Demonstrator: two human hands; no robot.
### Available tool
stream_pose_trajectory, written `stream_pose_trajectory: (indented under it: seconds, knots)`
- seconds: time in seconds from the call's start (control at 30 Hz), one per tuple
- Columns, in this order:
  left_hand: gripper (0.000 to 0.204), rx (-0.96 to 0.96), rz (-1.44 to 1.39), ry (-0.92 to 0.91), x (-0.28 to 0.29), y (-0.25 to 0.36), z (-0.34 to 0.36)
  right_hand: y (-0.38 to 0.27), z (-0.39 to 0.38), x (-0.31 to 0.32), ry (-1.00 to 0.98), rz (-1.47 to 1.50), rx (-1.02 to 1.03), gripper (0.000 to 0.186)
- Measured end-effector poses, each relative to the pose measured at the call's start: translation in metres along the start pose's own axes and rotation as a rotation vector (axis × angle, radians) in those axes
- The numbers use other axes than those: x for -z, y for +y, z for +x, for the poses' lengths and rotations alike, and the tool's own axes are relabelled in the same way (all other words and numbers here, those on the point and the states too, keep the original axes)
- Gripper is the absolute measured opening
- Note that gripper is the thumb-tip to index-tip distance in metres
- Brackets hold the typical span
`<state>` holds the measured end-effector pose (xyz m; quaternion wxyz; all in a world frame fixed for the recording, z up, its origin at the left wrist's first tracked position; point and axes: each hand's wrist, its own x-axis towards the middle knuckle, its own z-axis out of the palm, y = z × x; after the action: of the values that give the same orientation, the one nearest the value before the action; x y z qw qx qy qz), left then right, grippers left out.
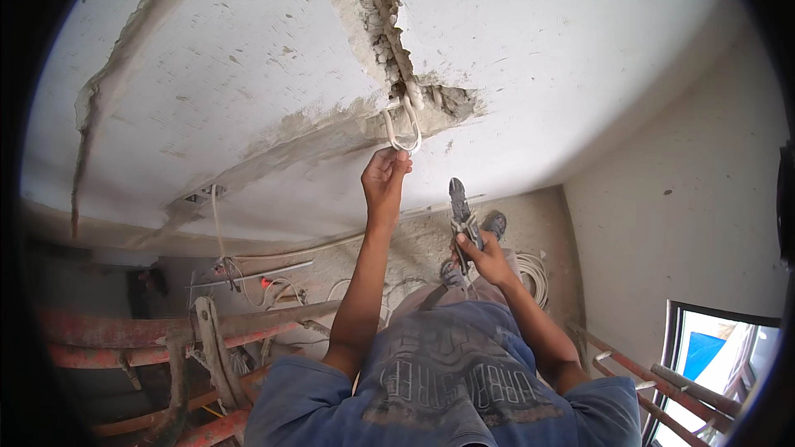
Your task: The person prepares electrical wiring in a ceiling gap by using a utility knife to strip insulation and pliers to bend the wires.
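My left hand [387,180] is raised to the white wall [306,57], thumb and fingers pinched on the bottom of a looped white cable [416,134]. The cable comes out of a rough chiselled groove [387,28] where several channels meet. Lower and to the right, my right hand [489,260] is wrapped round the handles of pliers [459,202]. Their dark jaws point up toward the wall, apart from the cable. Whether the jaws are parted is too small to tell.
A red metal frame [108,356] stands at the lower left, and red rails [679,393] run by the window [762,347] at the lower right. A coil of white cable [535,280] lies on the floor near my shoes. Another cable [217,219] hangs from a wall box [203,193].
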<state>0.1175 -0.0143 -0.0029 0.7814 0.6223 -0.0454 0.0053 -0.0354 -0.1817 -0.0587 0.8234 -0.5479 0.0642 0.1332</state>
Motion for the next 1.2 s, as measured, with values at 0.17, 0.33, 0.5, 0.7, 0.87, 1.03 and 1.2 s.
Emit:
stream_pose_trajectory:
  seconds: [0.17,0.33,0.5,0.7,0.87,1.03,1.2]
  knots:
    - [0.019,-0.109,0.126,-0.020,-0.002,0.004,0.000,0.003,-0.025,0.007,0.121,0.006,-0.039,0.032]
    - [0.011,-0.234,0.151,-0.048,-0.001,-0.001,0.001,-0.011,-0.030,0.011,0.105,-0.204,-0.072,0.033]
    - [0.013,-0.326,0.283,0.016,0.002,-0.018,0.003,-0.043,-0.014,0.034,0.038,-0.695,0.086,0.028]
    - [0.021,-0.636,0.588,0.094,-0.002,-0.037,0.013,-0.176,0.005,0.038,-0.034,-1.392,0.485,0.036]
    - [0.021,-0.687,0.634,0.106,0.004,-0.034,0.016,-0.197,0.024,0.034,-0.067,-0.994,0.064,0.030]
    - [0.015,-0.569,0.531,0.014,0.000,-0.002,0.015,-0.118,0.018,0.024,-0.091,-0.475,0.105,0.019]
    - [0.007,-0.362,0.417,-0.079,0.001,0.035,0.021,-0.049,0.046,-0.006,0.134,-0.791,0.468,0.033]
